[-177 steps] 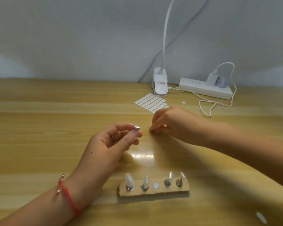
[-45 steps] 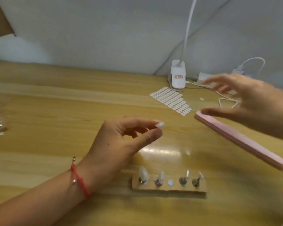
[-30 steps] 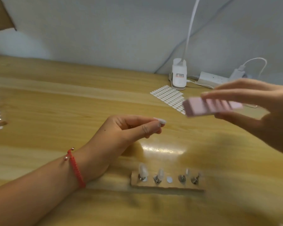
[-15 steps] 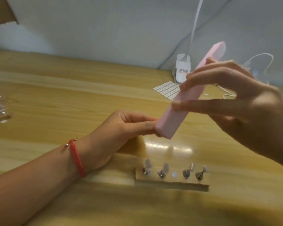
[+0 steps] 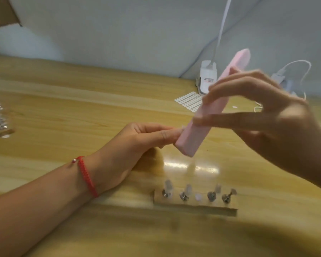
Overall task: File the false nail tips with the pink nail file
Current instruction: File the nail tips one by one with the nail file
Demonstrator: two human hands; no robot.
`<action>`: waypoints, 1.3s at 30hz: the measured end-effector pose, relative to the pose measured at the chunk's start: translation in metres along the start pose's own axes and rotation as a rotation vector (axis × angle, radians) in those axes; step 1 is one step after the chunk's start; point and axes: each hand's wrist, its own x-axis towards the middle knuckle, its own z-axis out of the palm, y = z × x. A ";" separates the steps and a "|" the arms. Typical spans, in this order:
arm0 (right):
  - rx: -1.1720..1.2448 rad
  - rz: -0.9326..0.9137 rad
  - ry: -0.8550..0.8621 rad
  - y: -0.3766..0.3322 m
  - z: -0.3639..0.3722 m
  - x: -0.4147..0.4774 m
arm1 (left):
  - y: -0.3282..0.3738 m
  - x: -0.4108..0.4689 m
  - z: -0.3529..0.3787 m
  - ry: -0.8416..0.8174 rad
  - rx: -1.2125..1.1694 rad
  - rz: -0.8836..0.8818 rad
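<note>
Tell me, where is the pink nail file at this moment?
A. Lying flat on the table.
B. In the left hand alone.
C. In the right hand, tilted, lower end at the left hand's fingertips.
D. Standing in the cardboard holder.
C: the right hand pinches the pink nail file, tilted, its lower end at the false nail tip pinched by the left hand.

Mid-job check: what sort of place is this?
Probably a home or hobby desk set up for nail work: a wooden desktop with a clip-on lamp at the wall, a stand of false nail tips, and a pink nail file in the right hand.
</note>
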 end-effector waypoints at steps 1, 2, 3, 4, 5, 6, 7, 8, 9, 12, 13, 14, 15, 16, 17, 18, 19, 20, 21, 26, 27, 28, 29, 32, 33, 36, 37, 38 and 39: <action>-0.005 -0.001 -0.008 -0.001 0.001 0.000 | 0.000 0.000 -0.001 -0.009 -0.013 0.006; 0.026 -0.026 -0.025 -0.006 0.006 -0.002 | 0.000 0.000 -0.001 -0.032 -0.020 0.016; 0.057 -0.071 -0.051 -0.013 0.010 -0.004 | 0.001 -0.001 -0.001 -0.051 -0.026 0.019; 0.072 -0.111 -0.061 -0.016 0.013 -0.005 | 0.001 -0.001 -0.001 -0.055 -0.028 0.015; 0.062 -0.121 -0.051 -0.014 0.012 -0.004 | 0.001 -0.001 -0.001 -0.046 -0.024 0.012; 0.037 -0.093 -0.026 -0.006 0.008 -0.002 | 0.000 0.001 0.000 -0.025 -0.019 0.015; 0.017 -0.050 0.009 0.000 0.005 0.000 | -0.001 0.001 0.000 -0.004 -0.021 0.021; 0.015 -0.018 0.026 0.002 0.005 0.001 | -0.002 0.002 0.000 0.002 -0.027 0.030; 0.034 -0.011 0.027 -0.002 0.009 0.000 | -0.001 0.001 0.001 -0.015 -0.034 0.038; 0.078 -0.117 -0.045 -0.017 0.016 -0.006 | 0.000 -0.001 0.001 -0.068 -0.029 0.044; 0.060 -0.107 -0.046 -0.012 0.011 -0.006 | -0.001 -0.001 0.002 -0.063 -0.012 0.037; 0.029 -0.066 -0.034 -0.005 0.006 -0.004 | -0.002 -0.001 0.002 -0.047 0.012 0.033; 0.015 -0.015 -0.004 0.001 0.001 -0.003 | -0.002 -0.001 0.002 -0.032 0.026 0.031; 0.043 0.030 0.009 0.002 0.000 -0.003 | -0.003 -0.001 0.002 -0.030 0.021 0.040; 0.120 0.071 0.002 -0.003 0.004 -0.003 | -0.003 -0.001 0.003 -0.043 0.003 0.053; 0.205 0.066 -0.028 -0.012 0.010 -0.004 | -0.003 -0.001 0.003 -0.061 -0.012 0.066; 0.236 0.024 -0.057 -0.019 0.016 -0.006 | -0.003 -0.001 0.003 -0.069 -0.023 0.072; 0.222 -0.025 -0.063 -0.022 0.019 -0.007 | -0.003 -0.001 0.003 -0.064 -0.027 0.073; 0.181 -0.048 -0.052 -0.016 0.018 -0.007 | -0.004 -0.001 0.002 -0.050 -0.031 0.066; 0.077 0.208 0.089 0.034 -0.003 -0.016 | -0.003 0.001 0.002 0.047 0.007 0.094; 0.098 0.257 0.101 0.036 -0.005 -0.020 | -0.003 0.001 0.003 0.051 -0.012 0.100; 0.131 0.293 0.112 0.036 -0.006 -0.022 | -0.004 0.002 0.003 0.054 -0.030 0.100; 0.167 0.311 0.120 0.034 -0.007 -0.023 | -0.004 0.002 0.003 0.052 -0.042 0.096; 0.271 0.251 0.111 0.013 -0.001 -0.018 | -0.005 0.001 0.006 0.034 -0.026 0.108; 0.298 0.208 0.088 0.005 0.002 -0.016 | -0.005 0.000 0.007 0.037 -0.014 0.121; 0.262 0.150 -0.001 0.003 0.005 -0.011 | -0.005 -0.001 0.009 0.061 0.067 0.144; 0.234 0.179 -0.012 0.007 0.006 -0.010 | -0.005 -0.001 0.009 0.057 0.089 0.141; 0.222 0.208 -0.018 0.009 0.006 -0.010 | -0.005 -0.001 0.009 0.049 0.111 0.142; 0.229 0.205 -0.028 0.008 0.007 -0.011 | -0.006 -0.002 0.008 0.036 0.132 0.146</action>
